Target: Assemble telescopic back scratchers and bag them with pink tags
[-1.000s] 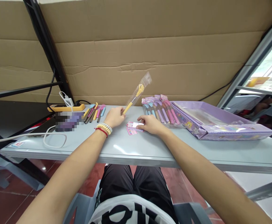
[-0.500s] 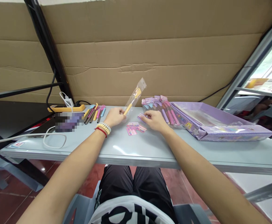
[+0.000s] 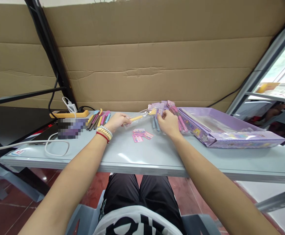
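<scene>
My left hand [image 3: 117, 122] pinches the lower end of a clear plastic sleeve with a yellow pen [image 3: 136, 118] inside. The pen's top is hand-shaped, and it lies nearly level, pointing right. Between the fingers of my right hand [image 3: 168, 123] is a small pink-purple card [image 3: 159, 112], close by the pen's top end; whether it touches the sleeve I cannot tell. Below, several pink cards [image 3: 139, 134] lie on the table [image 3: 132, 153]. Partly behind my right hand is a row of bagged pens [image 3: 180, 120] in pink, purple and blue, with cards at their tops.
Loose coloured pens [image 3: 99, 119] lie left of my left hand. A purple box [image 3: 247, 140] with clear plastic inside sits at the right. At the left are a yellow power strip [image 3: 81, 113], a blurred-out object and a white cable [image 3: 46, 150]. Cardboard [image 3: 142, 58] walls the back.
The sleeved pen has tipped from steeply slanted to nearly level, its top swinging right and down. My right hand has moved right and up with the card, to the pen's top end.
</scene>
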Tool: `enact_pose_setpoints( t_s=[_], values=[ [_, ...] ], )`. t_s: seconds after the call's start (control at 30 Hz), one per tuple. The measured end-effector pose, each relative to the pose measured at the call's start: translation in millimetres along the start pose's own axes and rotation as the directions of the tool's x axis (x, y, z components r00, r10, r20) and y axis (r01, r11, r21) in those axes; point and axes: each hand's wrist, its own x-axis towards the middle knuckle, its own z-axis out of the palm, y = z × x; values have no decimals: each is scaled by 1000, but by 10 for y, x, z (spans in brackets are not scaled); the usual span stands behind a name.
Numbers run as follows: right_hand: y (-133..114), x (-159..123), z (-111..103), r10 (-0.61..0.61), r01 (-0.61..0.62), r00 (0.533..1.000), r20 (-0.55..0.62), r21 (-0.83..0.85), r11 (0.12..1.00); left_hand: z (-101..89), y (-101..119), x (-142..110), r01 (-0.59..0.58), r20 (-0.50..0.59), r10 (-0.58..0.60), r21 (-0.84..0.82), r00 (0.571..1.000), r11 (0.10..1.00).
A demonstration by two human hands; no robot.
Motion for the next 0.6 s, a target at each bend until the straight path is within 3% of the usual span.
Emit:
enact_pose_setpoints(
  t_s=[0.17, 0.37, 0.6],
  values=[
    [28, 16, -30, 45, -44, 999, 12, -60, 997, -11, 4, -12, -38, -16, 40, 70, 999, 997],
    [170, 104, -37, 16, -22, 998, -53, -115, 993, -11, -27, 0, -140, -37, 148, 159, 988, 977],
    [267, 149, -1, -36, 23, 990, -135, -94, 995, -12, 3, -27, -240, -95, 248, 91, 964, 967]
  ],
)
